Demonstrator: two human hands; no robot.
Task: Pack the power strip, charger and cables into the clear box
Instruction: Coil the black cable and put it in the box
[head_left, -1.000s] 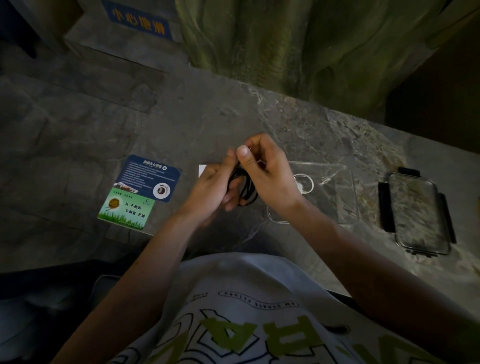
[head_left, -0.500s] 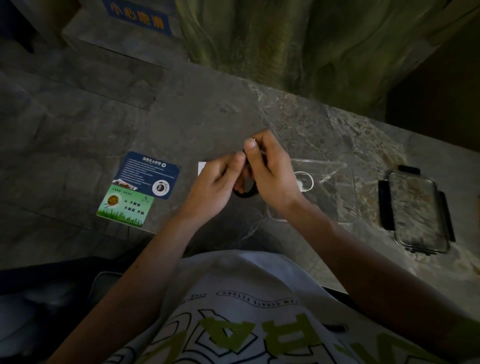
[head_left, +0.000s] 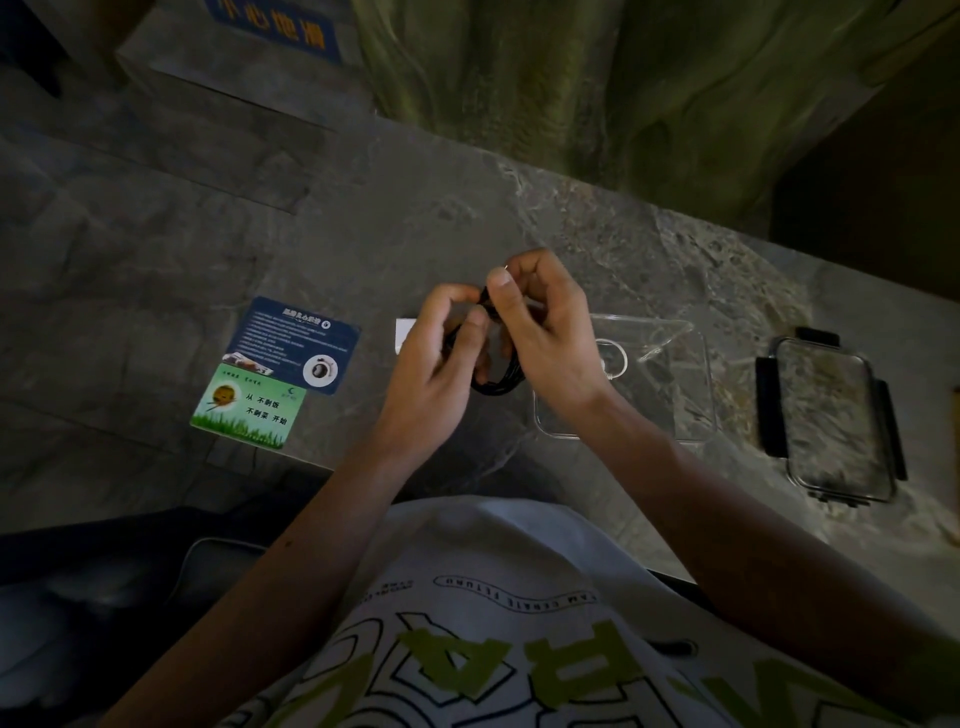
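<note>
A coiled black cable (head_left: 496, 383) hangs between my two hands above the stone table. My left hand (head_left: 436, 374) grips one side of the coil and my right hand (head_left: 545, 332) pinches its upper end between thumb and fingers. Just to the right stands the clear box (head_left: 691, 384), open, with a small coiled white cable (head_left: 613, 358) lying inside it. A white block (head_left: 404, 335), partly hidden behind my left hand, lies on the table. Much of the black coil is covered by my fingers.
The box's clear lid (head_left: 831, 415) with black clips lies at the right. A blue card (head_left: 293, 343) and a green card (head_left: 249, 405) lie at the left. The table's near edge runs under my forearms, and a green draped wall (head_left: 597, 93) rises behind.
Both hands have kept working the black cable; the right thumb and fingers have lifted higher on the coil and the loop now hangs lower between the hands.
</note>
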